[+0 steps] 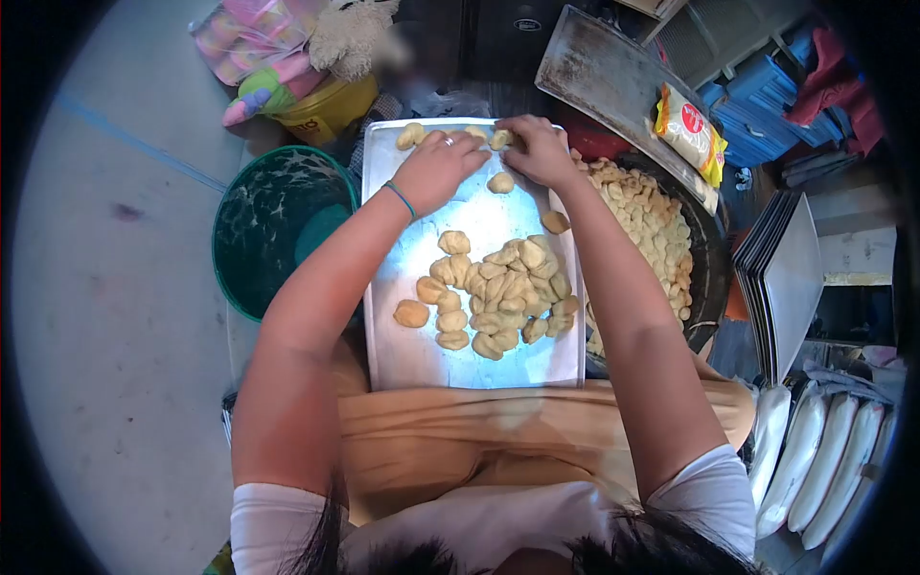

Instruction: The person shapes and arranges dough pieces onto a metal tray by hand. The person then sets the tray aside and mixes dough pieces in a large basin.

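Note:
A silver metal tray lies across the person's lap. At its far edge my right hand has its fingertips closed around a small pale-yellow cookie-like piece. My left hand, with a ring and a green wristband, rests palm down beside it, fingers stretched over the tray. Parts of the pieces near those fingers are hidden. One piece sits at the far left corner, another just below the hands. Nearer the body, a heap of similar pieces covers the tray's right half.
A green basin stands left of the tray. On the right is a large dark round container full of similar pieces. A worn baking sheet leans behind it with a yellow-white packet. Stacked trays and white packs stand farther right.

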A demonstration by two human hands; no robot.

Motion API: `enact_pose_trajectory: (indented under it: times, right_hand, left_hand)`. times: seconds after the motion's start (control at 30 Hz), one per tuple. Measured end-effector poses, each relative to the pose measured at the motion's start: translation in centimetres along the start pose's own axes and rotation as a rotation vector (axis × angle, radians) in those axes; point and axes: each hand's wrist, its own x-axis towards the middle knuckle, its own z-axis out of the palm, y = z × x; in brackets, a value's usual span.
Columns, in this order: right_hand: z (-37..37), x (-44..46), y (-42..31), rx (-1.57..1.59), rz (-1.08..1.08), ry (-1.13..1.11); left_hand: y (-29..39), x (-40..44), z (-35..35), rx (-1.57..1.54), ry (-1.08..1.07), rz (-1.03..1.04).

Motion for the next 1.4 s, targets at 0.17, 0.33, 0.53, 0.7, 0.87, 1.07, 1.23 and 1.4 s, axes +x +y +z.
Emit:
enact_pose_trajectory:
  times: [0.17, 0.33, 0.53, 0.7, 0.87, 1.07, 1.23, 1.4]
  right_hand:
    - [0.0, 0.7, -0.8, -0.009, 0.105, 0.011]
    - [-1.1, -3.2, -2.2, 0.309, 0.082, -0.016]
    - [-1.0, -3.6, -4.8, 0.269, 0.119, -0.316]
    - [1.8, 0.5, -8.2, 0.309, 0.193, -0.165]
    - [5.6, 2.5, -11.8, 0.453, 0.128, -0.126]
    - [1.8, -3.9, -11.5, 0.146, -0.063, -0.597]
    - [4.3, -0.8, -9.5, 0.552, 0.25, -0.137]
    - [0.1, 0.2, -9.4, 0.269, 0.224, -0.041]
  left_hand:
    - [-2.0, 0.2, -1.0, 0.168, -0.133, -0.217]
    - [-3.9, -0.6, 0.0, 0.171, -0.034, -0.186]
    - [-5.5, -1.0, -2.5, 0.055, 0.06, -0.254]
    - [-8.2, -3.9, -2.1, -0.087, -0.138, -0.332]
    - [-9.2, -4.1, -1.8, -0.116, -0.125, -0.317]
    - [-9.0, -4.1, -4.1, -0.257, -0.055, -0.316]
    - [-7.0, -4.2, -5.8, -0.338, -0.272, -0.219]
    - [-6.3, -4.1, -4.6, -0.119, -0.264, -0.41]
